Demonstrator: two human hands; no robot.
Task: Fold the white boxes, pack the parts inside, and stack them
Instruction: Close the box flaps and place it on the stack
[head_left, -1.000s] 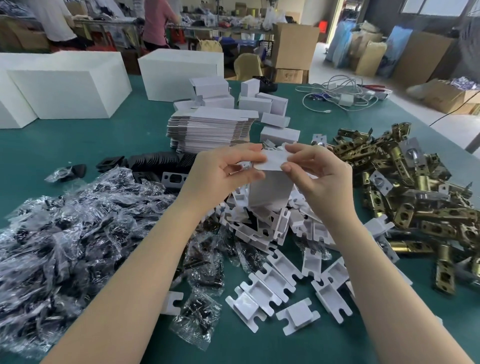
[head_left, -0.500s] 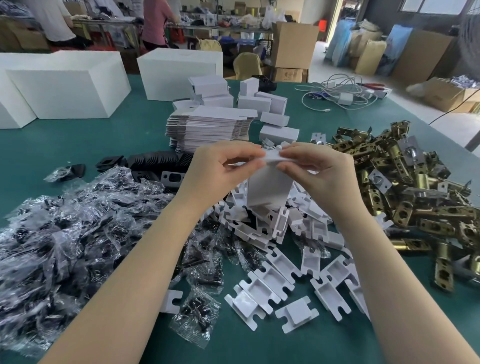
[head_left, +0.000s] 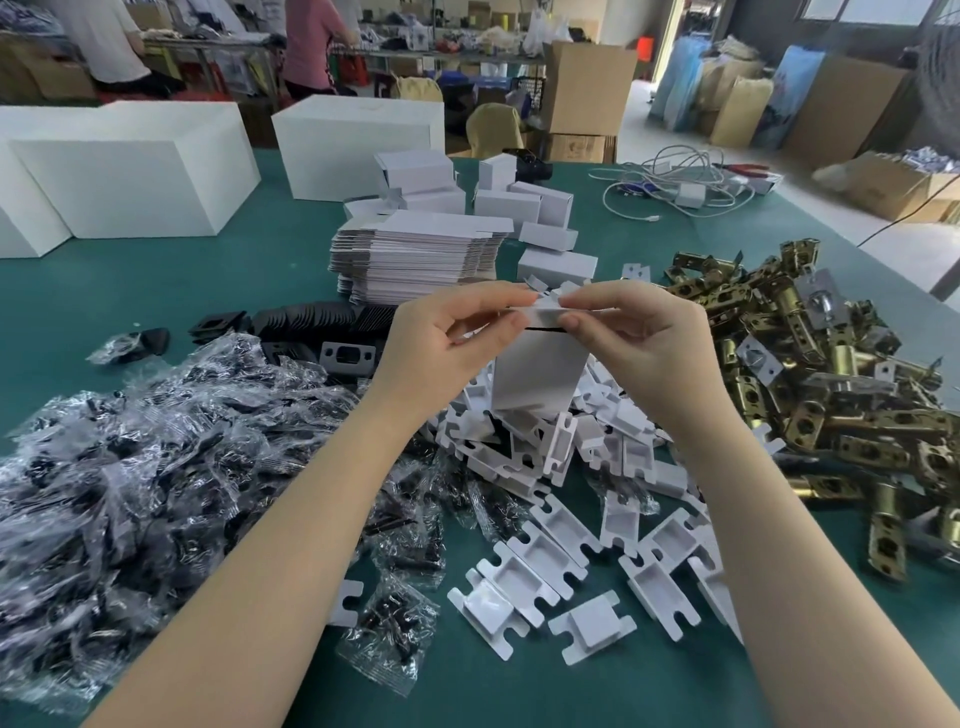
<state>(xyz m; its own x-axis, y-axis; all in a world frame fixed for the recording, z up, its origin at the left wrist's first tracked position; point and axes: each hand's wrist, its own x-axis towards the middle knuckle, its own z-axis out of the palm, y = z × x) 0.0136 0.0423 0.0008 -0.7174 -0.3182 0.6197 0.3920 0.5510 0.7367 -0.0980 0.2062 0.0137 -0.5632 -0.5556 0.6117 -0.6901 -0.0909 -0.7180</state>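
Green felt-covered table (head_left: 156, 270) fills the frame; big white foam blocks (head_left: 130, 176) upper left, heap of clear plastic bags with black screws (head_left: 130, 467) lower left, pile of brass-coloured metal latch parts (head_left: 831, 395) at right, stack of flat white unfolded box blanks (head_left: 415, 260) upper centre, folded small white cardboard boxes (head_left: 524, 213) just behind it, white plastic insert trays (head_left: 545, 545) scattered lower centre. Task item: small upright white cardboard box (head_left: 537, 371), frame centre, held above the tray heap. Left hand (head_left: 447, 338) pinches the left end of the top flap, thumb and forefinger narrow on the card; right hand (head_left: 639, 338) pinches the right end the same way. A dark slit shows under the flap, so the lid looks not fully closed. Judgement: step is tucking the top flap. To do it well, keep the box body square, press the flap down evenly from both ends, guide the tuck tab inside the front wall, not outside. Risk: creasing the flap or bulging the sides if squeezed hard.
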